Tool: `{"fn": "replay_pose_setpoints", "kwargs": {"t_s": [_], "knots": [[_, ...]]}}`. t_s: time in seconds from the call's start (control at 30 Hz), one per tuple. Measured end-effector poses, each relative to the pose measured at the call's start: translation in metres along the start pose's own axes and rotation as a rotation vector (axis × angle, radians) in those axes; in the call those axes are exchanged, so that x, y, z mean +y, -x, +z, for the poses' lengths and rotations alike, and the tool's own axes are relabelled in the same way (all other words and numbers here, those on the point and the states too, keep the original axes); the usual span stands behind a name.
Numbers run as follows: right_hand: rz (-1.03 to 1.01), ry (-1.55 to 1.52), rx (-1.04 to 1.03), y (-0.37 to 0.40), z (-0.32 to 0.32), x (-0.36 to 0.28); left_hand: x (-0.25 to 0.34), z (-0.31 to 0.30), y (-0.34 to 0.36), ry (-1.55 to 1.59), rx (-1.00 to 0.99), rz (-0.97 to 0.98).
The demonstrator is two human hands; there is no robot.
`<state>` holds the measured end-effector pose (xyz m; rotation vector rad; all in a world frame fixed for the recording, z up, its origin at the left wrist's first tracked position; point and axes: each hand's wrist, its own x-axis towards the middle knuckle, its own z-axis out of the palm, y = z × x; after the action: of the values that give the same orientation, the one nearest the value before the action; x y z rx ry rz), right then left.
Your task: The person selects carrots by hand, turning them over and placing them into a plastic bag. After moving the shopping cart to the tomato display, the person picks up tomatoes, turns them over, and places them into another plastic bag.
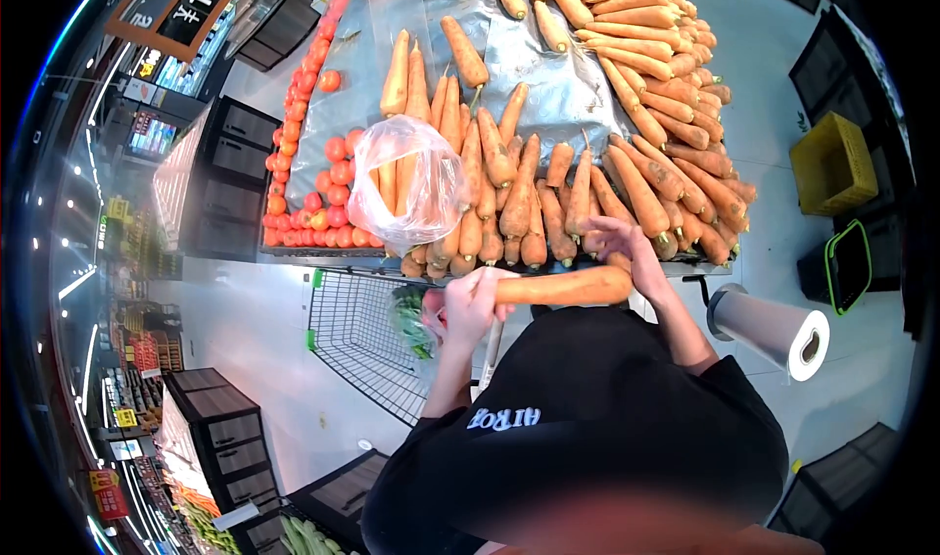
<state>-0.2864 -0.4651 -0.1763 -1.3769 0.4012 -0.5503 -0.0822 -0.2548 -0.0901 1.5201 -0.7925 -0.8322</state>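
My left hand (pixel 472 305) is closed around the thin end of a large carrot (pixel 563 287), held level in front of my black shirt. Beside the carrot's thick end, my right hand (pixel 634 254) is open with its fingers spread over the near edge of the display. Loose carrots (pixel 524 188) lie in rows there, just beyond both hands. A clear plastic bag (pixel 431 198) with several carrots inside rests at the left of these rows, next to the tomatoes (pixel 338 195).
A wire shopping cart (pixel 352 335) stands at left below the display, holding bagged green vegetables (pixel 413 322). At right is a roll of plastic bags (pixel 764 328), with a yellow basket (pixel 832 168) farther off. More carrots (pixel 676 95) are heaped along the display's right side.
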Motion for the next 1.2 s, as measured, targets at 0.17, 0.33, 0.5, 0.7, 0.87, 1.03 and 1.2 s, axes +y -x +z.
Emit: {"fn": "replay_pose_setpoints", "kwargs": {"t_s": [0.17,0.33,0.5,0.7,0.87,1.03,1.2], "knots": [[0.057,-0.011,-0.250,0.005,-0.010,-0.036,-0.023,0.011,-0.016,0.141,0.047,0.018],[0.177,-0.078,-0.163,0.012,-0.007,-0.067,-0.031,-0.005,-0.022,0.280,0.192,-0.039],[-0.005,0.049,-0.116,0.008,-0.003,-0.059,-0.030,-0.007,-0.030,0.416,0.251,-0.050],[-0.099,-0.377,0.182,-0.002,-0.004,-0.052,-0.025,0.000,-0.032,0.502,0.358,-0.066],[-0.042,-0.335,0.256,0.001,-0.030,-0.039,-0.022,-0.008,-0.032,0.505,0.430,-0.051],[-0.014,-0.319,0.276,0.004,-0.025,-0.038,-0.022,-0.011,-0.032,0.474,0.436,-0.062],[-0.085,-0.158,0.276,0.002,-0.025,-0.027,-0.029,-0.010,-0.032,0.489,0.398,-0.083]]}}
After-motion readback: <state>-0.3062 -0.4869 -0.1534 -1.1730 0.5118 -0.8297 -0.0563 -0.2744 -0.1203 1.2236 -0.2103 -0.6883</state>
